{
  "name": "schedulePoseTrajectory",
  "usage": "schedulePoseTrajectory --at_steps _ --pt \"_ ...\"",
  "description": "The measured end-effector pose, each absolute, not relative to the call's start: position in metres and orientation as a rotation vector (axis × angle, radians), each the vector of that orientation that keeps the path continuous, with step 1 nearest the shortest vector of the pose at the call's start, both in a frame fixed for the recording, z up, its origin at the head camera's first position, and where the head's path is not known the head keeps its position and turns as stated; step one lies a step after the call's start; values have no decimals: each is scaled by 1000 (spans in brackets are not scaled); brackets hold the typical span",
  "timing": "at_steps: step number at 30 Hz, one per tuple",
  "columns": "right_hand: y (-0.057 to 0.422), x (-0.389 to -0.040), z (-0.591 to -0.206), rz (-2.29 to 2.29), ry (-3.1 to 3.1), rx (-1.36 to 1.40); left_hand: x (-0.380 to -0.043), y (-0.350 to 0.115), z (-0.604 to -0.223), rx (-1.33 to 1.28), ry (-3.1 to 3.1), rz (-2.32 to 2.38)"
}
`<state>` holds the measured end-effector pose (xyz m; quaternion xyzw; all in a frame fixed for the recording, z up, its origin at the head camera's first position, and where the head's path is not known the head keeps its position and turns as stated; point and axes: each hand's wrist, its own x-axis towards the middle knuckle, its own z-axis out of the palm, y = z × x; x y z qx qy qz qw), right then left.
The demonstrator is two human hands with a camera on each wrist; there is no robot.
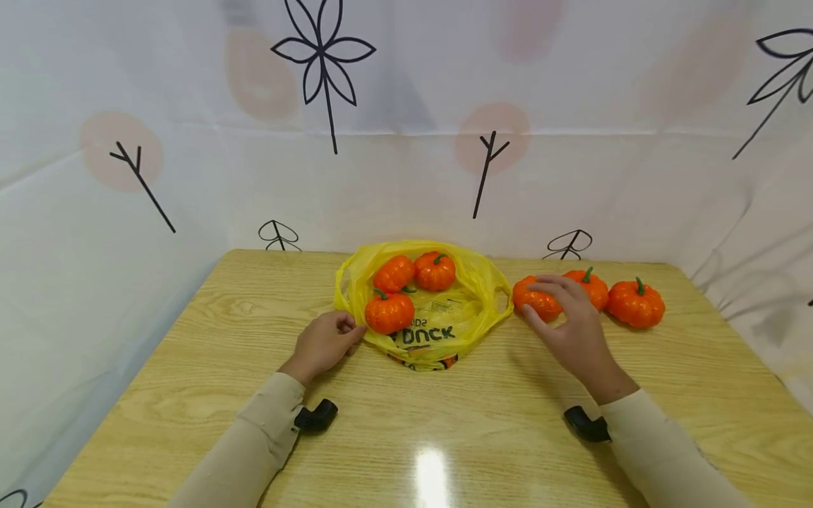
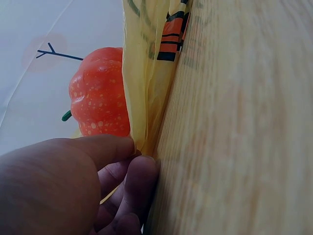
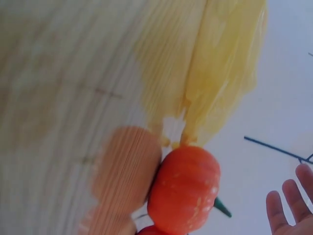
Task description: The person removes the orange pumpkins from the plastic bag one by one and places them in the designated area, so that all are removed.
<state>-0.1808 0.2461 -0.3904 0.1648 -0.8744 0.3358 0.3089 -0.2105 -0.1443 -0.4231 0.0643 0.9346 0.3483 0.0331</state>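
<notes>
My left hand (image 1: 322, 344) pinches the near-left rim of a yellow plastic bag (image 1: 476, 321) between thumb and fingers. The bag lies spread open on the table, with three orange toy pumpkins inside; the nearest pumpkin (image 1: 389, 312) sits right beside that hand. In the left wrist view, the bag's thin edge (image 2: 137, 98) runs up from the fingertips. Over a pumpkin (image 1: 532, 298) just right of the bag hovers my right hand (image 1: 571, 331), fingers spread and partly covering it. The right wrist view shows this pumpkin (image 3: 185, 188) with those fingers (image 3: 293, 198) apart from it.
Two more pumpkins, one in the middle (image 1: 589, 289) and one at the right end (image 1: 636, 303), continue the row on the wooden table (image 1: 483, 437). A white patterned cloth (image 1: 394, 183) hangs behind the table and along its sides.
</notes>
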Motion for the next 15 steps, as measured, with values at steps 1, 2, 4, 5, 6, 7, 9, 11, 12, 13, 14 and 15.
schedulePoseTrajectory --at_steps 1,2,4,5,6,7,9,11,12,13,14,15 --pt "244 -180 -391 892 -2319 436 -211 -144 -423 198 2876 1070" --pt "243 -180 -391 897 -2325 438 -211 -144 -423 197 2876 1070" --pt "240 -178 -391 912 -2332 454 -211 -144 -423 196 2876 1068" --pt "238 -178 -391 918 -2335 463 -211 -144 -423 198 2876 1069" --pt "237 -178 -392 926 -2336 476 -211 -144 -424 197 2875 1069" --pt "236 -177 -392 938 -2329 493 -211 -144 -424 198 2875 1070" --pt "233 -176 -393 952 -2325 518 -210 -144 -423 199 2876 1069" --pt "231 -176 -395 953 -2328 537 -210 -144 -423 200 2879 1069" --pt "229 -175 -396 953 -2330 546 -210 -144 -423 199 2881 1067" --pt "227 -174 -396 951 -2334 552 -210 -145 -423 201 2883 1064" --pt "226 -173 -397 942 -2344 555 -210 -145 -423 200 2883 1065" --pt "224 -173 -398 934 -2356 558 -210 -145 -423 200 2884 1067"
